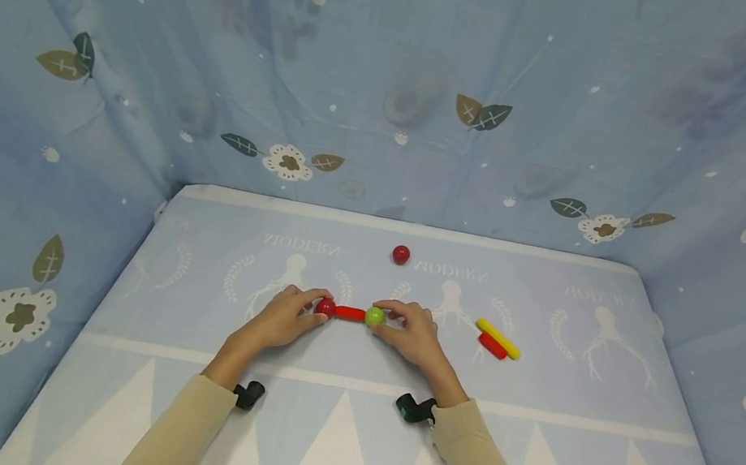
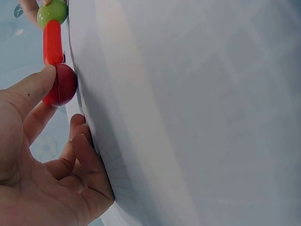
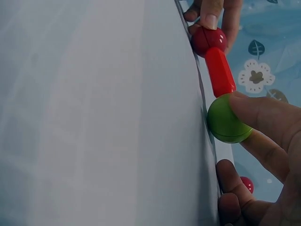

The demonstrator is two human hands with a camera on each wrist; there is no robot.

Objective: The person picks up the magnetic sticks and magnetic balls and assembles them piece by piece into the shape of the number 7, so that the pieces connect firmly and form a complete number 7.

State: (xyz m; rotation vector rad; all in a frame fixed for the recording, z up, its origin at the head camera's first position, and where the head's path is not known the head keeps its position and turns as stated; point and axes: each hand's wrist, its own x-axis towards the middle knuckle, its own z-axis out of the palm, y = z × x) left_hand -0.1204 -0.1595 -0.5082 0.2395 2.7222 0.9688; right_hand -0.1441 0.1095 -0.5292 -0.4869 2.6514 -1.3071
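Between my two hands lies a short red rod with a ball at each end. My left hand pinches the dark red ball between thumb and index finger, its other fingers curled near the cloth. With thumb and index finger my right hand pinches the green ball at the rod's other end. In the right wrist view the red rod meets both balls, making one straight piece close over the table surface.
A second red ball sits farther back on the patterned cloth. Right of my right hand, a yellow rod and another red rod lie side by side. Blue printed curtains enclose the table's back and sides.
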